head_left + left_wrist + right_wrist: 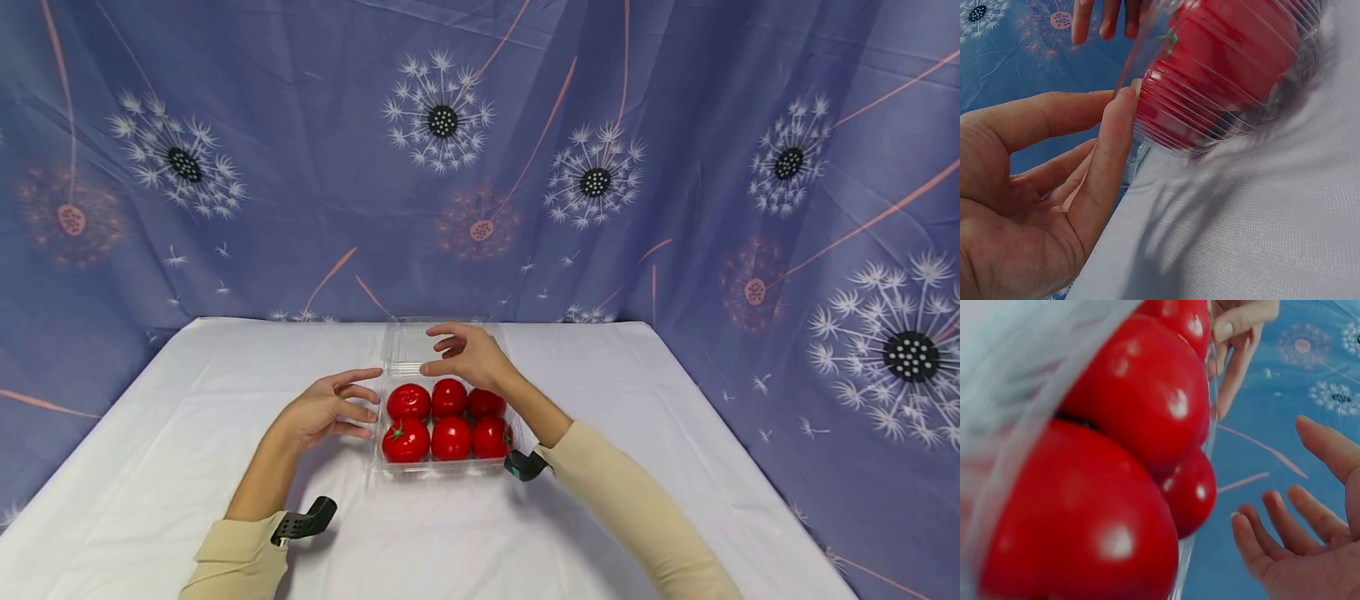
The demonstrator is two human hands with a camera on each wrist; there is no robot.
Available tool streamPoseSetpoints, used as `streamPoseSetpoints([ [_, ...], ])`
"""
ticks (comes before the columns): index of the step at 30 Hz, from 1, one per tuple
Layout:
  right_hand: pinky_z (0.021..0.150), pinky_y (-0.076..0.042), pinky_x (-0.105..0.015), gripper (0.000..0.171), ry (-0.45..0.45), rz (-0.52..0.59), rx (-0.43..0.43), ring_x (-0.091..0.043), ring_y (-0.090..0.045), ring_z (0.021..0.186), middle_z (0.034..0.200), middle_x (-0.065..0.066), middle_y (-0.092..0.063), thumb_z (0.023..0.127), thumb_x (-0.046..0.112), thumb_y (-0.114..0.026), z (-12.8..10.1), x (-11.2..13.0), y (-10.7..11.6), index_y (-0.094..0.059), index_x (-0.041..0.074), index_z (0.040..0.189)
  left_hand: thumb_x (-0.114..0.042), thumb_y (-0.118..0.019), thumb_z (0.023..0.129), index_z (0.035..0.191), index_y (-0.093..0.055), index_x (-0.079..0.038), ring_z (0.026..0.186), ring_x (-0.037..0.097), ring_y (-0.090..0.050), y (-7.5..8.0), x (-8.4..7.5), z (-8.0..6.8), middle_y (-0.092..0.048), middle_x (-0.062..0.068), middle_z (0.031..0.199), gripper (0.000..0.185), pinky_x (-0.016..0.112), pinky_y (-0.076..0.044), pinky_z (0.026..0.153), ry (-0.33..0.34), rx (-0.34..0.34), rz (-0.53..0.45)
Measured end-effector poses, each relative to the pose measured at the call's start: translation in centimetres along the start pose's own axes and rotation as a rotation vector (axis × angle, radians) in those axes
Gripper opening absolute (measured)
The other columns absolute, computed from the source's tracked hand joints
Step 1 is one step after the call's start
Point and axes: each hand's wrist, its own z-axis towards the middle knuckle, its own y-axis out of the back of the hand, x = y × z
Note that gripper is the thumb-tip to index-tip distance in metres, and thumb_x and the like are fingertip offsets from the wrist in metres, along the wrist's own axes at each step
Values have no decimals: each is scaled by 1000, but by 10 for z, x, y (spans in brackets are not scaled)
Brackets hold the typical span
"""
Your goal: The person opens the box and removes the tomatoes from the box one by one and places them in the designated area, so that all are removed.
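A clear plastic clamshell box (442, 467) stands on the table with its lid (408, 343) folded back at the far side. Several red tomatoes (452, 437) sit in it in two rows, one with a green stem at the near left. My left hand (321, 410) is at the box's left side, its extended fingertips touching the clear wall in the left wrist view. Over the back of the box hovers my right hand (472, 357), fingers loosely spread and holding nothing. It partly covers the lid and the far right tomato (483, 402).
A white cloth (600, 375) covers the table. Behind and beside it hangs a blue curtain (315, 167) with dandelion prints. Black wrist cameras (306, 522) are strapped to both sleeves.
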Motion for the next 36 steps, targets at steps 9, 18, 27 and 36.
streamPoseSetpoints([
  [9,98,-56,-41,60,72,-145,90,-31,-66,117,127,-10,-70,76,24,-89,3,3,-23,-67,23,132,7,-69,85,158,-30,-1,83,18,-70,1,-1,-1,-65,5,106,83,40,-64,76,-1,3,-9],
  [18,97,-57,-39,59,131,-286,153,-30,-67,114,125,-11,-71,79,19,-87,5,-2,-35,-66,16,135,7,-69,85,158,-30,-1,83,18,-70,2,0,-1,-64,5,106,83,40,-65,75,-1,-4,-6],
  [27,104,-54,-46,59,102,-289,200,-33,-65,121,128,-13,-69,79,8,-83,5,-4,-36,-65,16,135,7,-69,85,158,-29,0,84,18,-70,1,-1,-1,-64,6,107,84,40,-65,75,-1,-2,-6],
  [36,104,-54,-46,62,79,-362,248,-29,-61,126,134,-9,-67,79,3,-79,6,-4,-39,-65,22,136,7,-70,84,158,-29,0,84,17,-70,0,-1,-2,-64,6,107,84,40,-65,75,0,-2,-5],
])
